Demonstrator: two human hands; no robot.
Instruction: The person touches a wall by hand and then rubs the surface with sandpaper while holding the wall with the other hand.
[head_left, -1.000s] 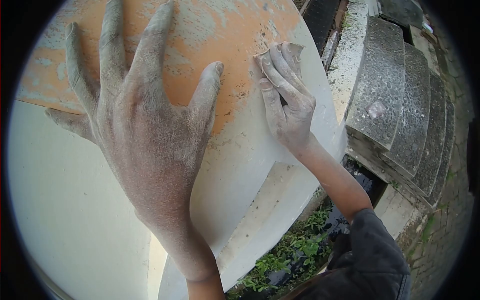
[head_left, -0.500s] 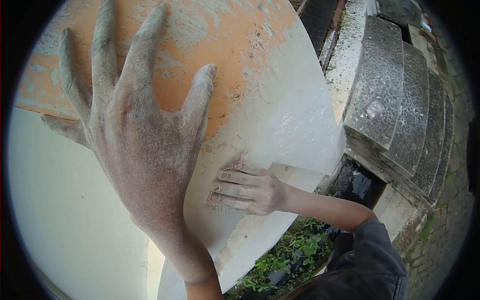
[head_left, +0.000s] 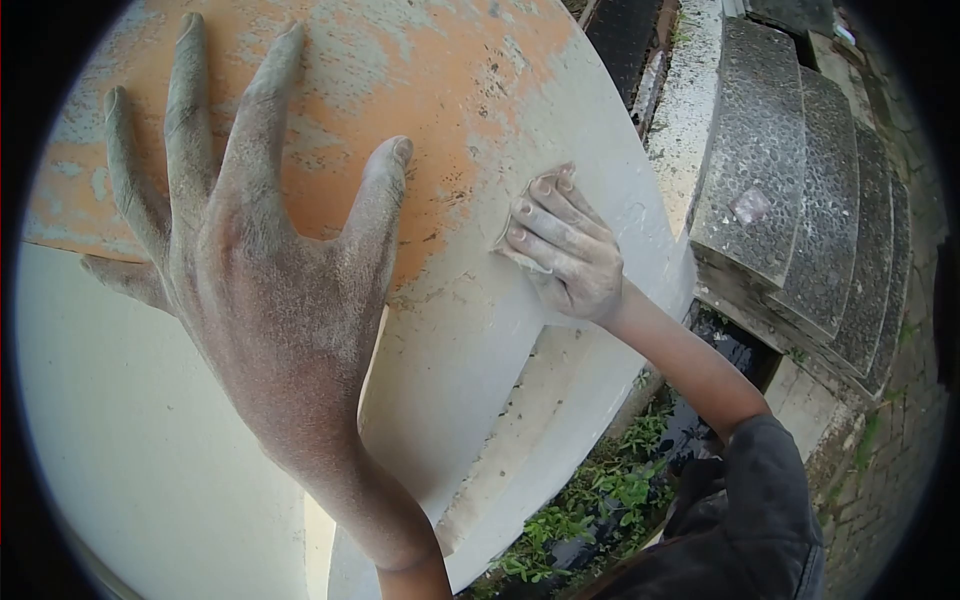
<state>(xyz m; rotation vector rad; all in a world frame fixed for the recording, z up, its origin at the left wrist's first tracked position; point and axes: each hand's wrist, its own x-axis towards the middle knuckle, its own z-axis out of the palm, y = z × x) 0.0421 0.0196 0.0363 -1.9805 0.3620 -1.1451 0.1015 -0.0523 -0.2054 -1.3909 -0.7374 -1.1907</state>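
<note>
My left hand [head_left: 280, 290], coated in pale dust, lies with fingers spread against a painted wall [head_left: 425, 130]. Orange paint with worn grey-white patches shows around its fingers. To the right, my right hand [head_left: 575, 255] presses a small sheet of sandpaper [head_left: 503, 236] flat to a whitish stretch of the same wall. Its fingers lie together over the sheet, so only the paper's edges and corners stick out. Dust covers these fingers too.
Curved grey stone steps [head_left: 755, 150] rise at the right, beside brick paving [head_left: 910, 320]. Green plants [head_left: 610, 490] and a dark, wet channel [head_left: 725, 345] lie below the wall. A pale ledge [head_left: 520, 420] runs under my right hand.
My right hand has moved up and a little right with the sandpaper, from the lower pale area toward the orange paint's edge. My left hand shows only a slight shift in view.
</note>
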